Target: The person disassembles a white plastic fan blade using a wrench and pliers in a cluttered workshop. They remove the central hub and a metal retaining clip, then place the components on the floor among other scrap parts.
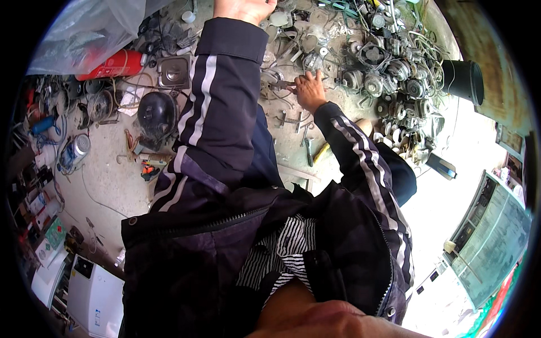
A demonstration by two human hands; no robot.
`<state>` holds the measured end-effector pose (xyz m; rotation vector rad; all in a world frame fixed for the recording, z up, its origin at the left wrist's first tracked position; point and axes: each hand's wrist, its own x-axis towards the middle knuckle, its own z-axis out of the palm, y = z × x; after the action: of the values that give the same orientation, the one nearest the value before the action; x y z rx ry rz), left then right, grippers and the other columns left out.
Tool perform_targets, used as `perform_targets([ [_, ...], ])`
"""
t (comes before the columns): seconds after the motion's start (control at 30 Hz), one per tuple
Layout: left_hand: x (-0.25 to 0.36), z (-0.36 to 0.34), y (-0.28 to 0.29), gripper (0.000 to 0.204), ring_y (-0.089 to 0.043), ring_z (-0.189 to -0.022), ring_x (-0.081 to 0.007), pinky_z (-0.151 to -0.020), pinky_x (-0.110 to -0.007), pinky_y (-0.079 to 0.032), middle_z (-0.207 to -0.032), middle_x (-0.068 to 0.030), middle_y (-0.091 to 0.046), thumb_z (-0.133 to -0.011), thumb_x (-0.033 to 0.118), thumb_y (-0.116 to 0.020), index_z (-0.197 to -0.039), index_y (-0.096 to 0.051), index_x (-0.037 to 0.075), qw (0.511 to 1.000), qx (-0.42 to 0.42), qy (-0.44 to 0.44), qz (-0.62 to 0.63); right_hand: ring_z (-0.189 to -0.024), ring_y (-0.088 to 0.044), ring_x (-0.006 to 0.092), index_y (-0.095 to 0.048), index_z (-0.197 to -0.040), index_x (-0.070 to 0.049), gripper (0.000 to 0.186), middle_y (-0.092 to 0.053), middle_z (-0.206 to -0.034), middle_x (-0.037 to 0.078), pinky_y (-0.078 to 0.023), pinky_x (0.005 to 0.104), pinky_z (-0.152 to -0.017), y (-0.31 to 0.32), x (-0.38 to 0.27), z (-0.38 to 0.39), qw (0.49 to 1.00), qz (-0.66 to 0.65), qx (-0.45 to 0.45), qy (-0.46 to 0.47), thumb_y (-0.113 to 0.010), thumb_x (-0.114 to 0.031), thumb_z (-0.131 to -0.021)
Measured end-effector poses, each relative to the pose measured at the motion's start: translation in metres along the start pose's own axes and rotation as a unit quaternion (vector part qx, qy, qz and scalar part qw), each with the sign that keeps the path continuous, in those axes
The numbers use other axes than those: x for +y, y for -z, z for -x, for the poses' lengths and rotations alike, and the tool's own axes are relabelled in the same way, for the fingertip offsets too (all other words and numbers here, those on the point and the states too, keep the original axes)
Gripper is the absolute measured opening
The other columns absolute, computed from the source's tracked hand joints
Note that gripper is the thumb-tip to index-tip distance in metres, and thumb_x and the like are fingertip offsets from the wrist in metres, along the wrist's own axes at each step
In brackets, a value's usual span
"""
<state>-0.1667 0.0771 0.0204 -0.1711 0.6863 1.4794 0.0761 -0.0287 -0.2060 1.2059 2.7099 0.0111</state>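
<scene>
My left hand (242,8) is at the upper edge, and its fingers are cut off by the frame. My right hand (311,93) is low over the concrete floor, its fingers curled against the end of a dark metal tool (283,85) whose kind I cannot make out. Thin cables and small parts lie around that tool. Just beyond the right hand sits a small motor part (313,61). Nearer to me are a metal puller-like piece (292,120) and a small hammer (309,153), with a yellow handle (322,152) beside it.
Many small electric motors (373,84) are heaped on the right, near a black bucket (465,81). To the left lie a red cylinder (115,65), a metal pan lid (174,71) and a black rounded casing (157,114). A white appliance (93,293) stands at lower left.
</scene>
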Motion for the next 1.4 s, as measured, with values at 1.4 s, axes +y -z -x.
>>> perform_targets([
  [1.4,-0.11,0.029,-0.029,0.08,-0.043,-0.124,-0.0213,-0.103,-0.032,-0.031,-0.128,-0.0111,-0.053,-0.074,0.054,-0.072,-0.129,-0.049,0.001,0.75,-0.345,0.038,-0.563,-0.066,-0.038,0.0093,-0.041,-0.119,-0.01,0.032,-0.042,-0.086,0.002,-0.033,0.0201,-0.053,0.23,0.141,0.135,0.392,-0.915,0.048,-0.086,-0.055,-0.022,-0.092],
])
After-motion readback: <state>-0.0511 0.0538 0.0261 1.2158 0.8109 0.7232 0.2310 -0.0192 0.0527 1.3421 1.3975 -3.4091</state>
